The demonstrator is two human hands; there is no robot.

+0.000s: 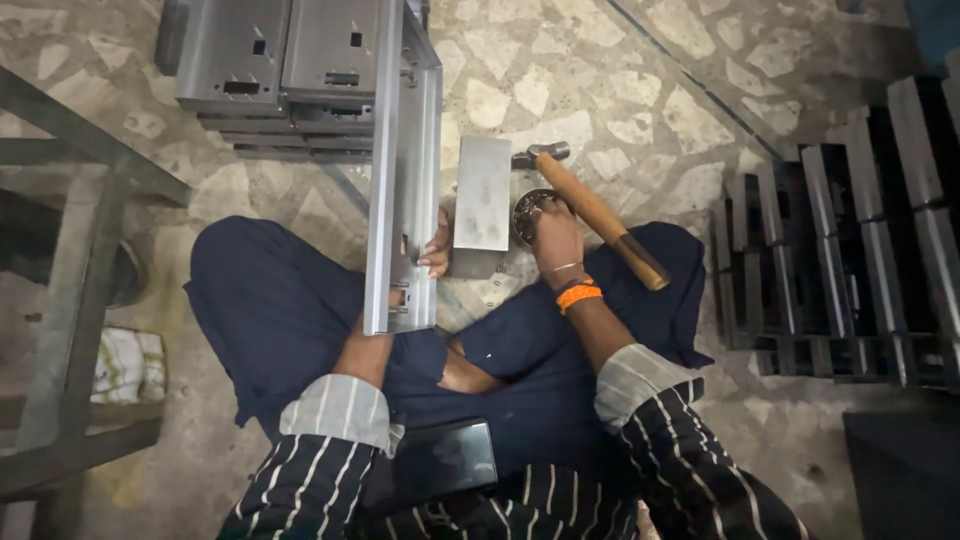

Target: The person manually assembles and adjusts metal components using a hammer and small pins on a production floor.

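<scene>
I sit cross-legged on a stone floor. My left hand (pixel 436 245) grips the near end of a long grey sheet-metal channel (pixel 402 170) that stands on edge and runs away from me; most of the hand is hidden behind it. My right hand (pixel 556 240) reaches into a small round tin (pixel 530 210) of small metal parts. Between the two hands lies a solid rectangular steel block (pixel 481 200). A hammer with a wooden handle (pixel 598 215) rests just right of the tin, its head pointing away from me.
A stack of punched grey metal panels (pixel 290 70) lies ahead on the left. Rows of dark metal channels (pixel 850 240) stand at the right. A metal frame (pixel 70 300) is at the left. A dark phone (pixel 440 460) rests on my lap.
</scene>
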